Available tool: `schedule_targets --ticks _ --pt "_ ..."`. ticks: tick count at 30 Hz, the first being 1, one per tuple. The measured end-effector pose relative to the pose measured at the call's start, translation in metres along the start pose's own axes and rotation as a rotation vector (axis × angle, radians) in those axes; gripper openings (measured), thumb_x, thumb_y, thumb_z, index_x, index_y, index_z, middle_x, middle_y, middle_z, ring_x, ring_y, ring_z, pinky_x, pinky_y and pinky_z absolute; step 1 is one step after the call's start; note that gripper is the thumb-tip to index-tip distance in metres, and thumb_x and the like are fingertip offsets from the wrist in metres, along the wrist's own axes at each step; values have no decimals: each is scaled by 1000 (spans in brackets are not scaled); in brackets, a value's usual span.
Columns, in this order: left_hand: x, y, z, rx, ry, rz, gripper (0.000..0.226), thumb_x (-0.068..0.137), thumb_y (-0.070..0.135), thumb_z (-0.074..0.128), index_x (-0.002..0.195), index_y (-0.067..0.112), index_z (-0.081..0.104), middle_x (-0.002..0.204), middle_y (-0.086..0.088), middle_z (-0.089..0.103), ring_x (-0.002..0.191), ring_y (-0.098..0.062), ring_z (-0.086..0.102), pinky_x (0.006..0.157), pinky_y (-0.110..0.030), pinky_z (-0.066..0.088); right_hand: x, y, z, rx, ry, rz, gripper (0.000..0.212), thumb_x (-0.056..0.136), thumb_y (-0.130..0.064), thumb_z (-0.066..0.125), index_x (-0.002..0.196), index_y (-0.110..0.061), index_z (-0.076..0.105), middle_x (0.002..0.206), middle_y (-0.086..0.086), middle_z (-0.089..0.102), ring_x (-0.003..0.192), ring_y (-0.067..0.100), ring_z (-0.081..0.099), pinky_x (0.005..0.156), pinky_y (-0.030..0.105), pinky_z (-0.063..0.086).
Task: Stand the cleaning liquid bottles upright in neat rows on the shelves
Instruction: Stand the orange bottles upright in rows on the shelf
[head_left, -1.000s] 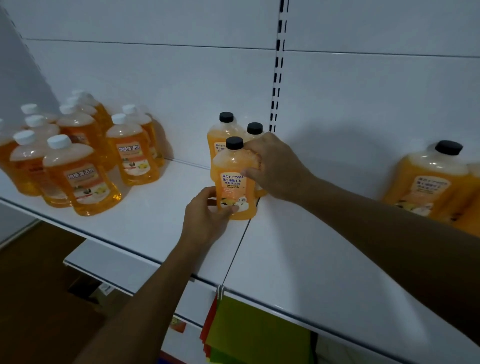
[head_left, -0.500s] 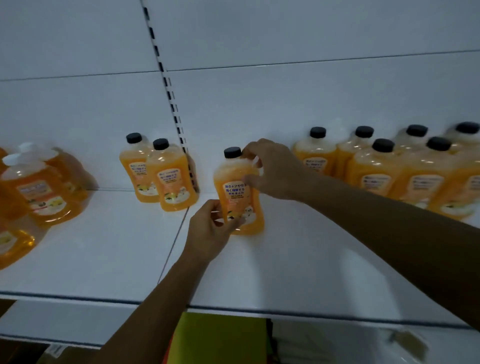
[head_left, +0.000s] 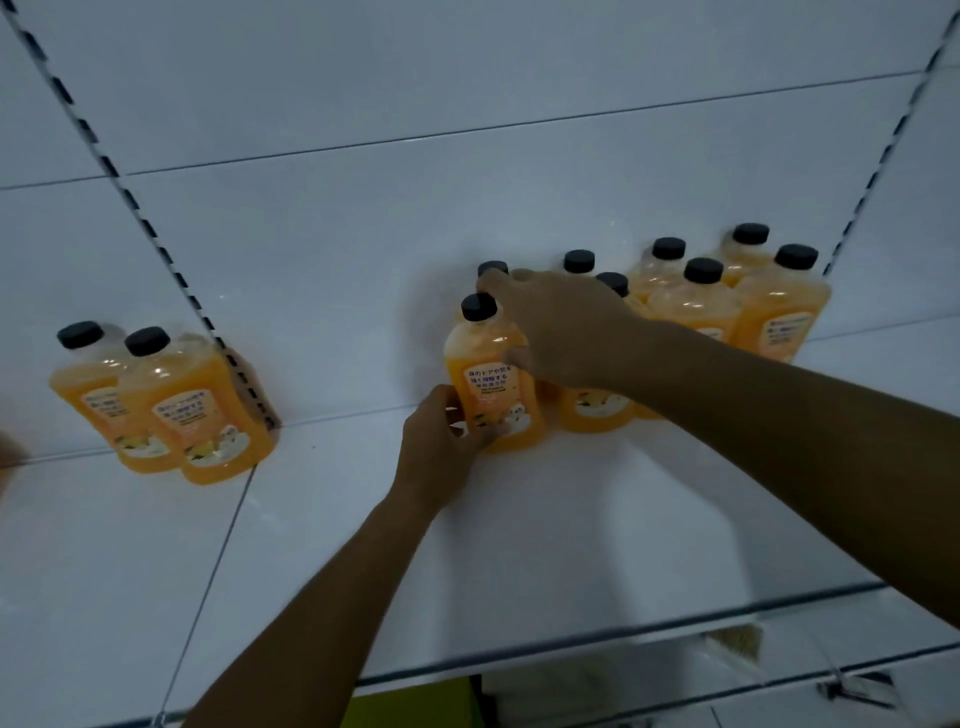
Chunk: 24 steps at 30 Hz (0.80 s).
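Two hands steady one orange bottle (head_left: 493, 379) upright on the white shelf (head_left: 519, 545): the left hand (head_left: 441, 452) grips its base and the right hand (head_left: 566, 332) curls round its shoulder, likely to keep it from tipping. It stands just beside the black-capped group (head_left: 701, 306), apparently extending that row; a separate pair (head_left: 171, 410) stands well apart to the left.

Dim, bluish frame; wide-angle bend at edges.
Soft arm shadows fall on the white shelf (head_left: 545, 519); motion blur smears the far left edge and lower right corner.
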<state>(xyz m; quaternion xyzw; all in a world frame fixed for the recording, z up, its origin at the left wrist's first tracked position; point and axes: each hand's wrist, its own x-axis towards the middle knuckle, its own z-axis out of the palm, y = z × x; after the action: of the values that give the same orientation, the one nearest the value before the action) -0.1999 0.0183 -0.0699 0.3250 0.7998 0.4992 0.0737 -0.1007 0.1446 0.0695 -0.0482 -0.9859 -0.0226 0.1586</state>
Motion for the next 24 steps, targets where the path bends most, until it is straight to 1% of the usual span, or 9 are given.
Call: schedule_targets --ticks 3,7,9,11,14,18,21,24 --pt "7 2 8 -11 -3 4 45 73 33 83 107 24 55 104 13 61 84 4 57 66 -9 46 -1 8 0 -64 0 12 57 89 -31 65 133 -18 32 114 3 56 95 24 60 64 34 44" --pt "11 1 13 -4 -12 2 44 74 34 82 107 28 54 102 15 61 88 0 59 68 -9 45 -2 15 -3 -97 -22 28 58 90 -29 66 134 -16 31 117 4 55 95 24 58 65 33 40" --pt "11 -1 15 15 -9 0 44 75 35 81 107 30 52 104 14 61 92 -6 60 72 -14 47 -2 15 -2 -80 -29 26 57 89 -26 66 133 -15 31 114 4 55 90 22 56 65 33 41" --pt "11 -2 16 22 -12 -10 44 76 36 80 110 30 51 107 12 60 94 -8 59 78 -21 49 0 14 1 -73 -40 18 56 89 -23 67 132 -15 32 112 6 55 90 24 58 66 34 45" --pt "11 -2 16 45 -7 1 46 78 33 79 115 23 55 111 7 63 96 -10 60 84 -28 52 3 15 1 -41 -59 23 56 88 -20 68 131 -14 32 112 8 56 86 22 54 68 34 46" --pt "10 -5 16 57 0 8 46 79 32 78 117 20 56 110 8 63 98 -11 61 85 -28 52 2 14 -2 -46 -69 36 58 87 -23 69 131 -15 32 116 8 56 96 27 60 70 34 45" --pt "10 -3 16 53 -13 0 48 77 35 79 116 22 56 114 4 65 98 -10 61 85 -27 51 0 13 -2 -115 -59 44 61 87 -27 68 133 -17 29 115 6 57 93 28 60 67 37 45" --pt "8 0 15 67 -24 5 50 79 35 78 120 19 56 118 2 65 103 -13 62 89 -30 52 1 11 -8 -171 -86 56 68 86 -38 68 136 -18 27 116 6 57 96 29 60 71 41 46"
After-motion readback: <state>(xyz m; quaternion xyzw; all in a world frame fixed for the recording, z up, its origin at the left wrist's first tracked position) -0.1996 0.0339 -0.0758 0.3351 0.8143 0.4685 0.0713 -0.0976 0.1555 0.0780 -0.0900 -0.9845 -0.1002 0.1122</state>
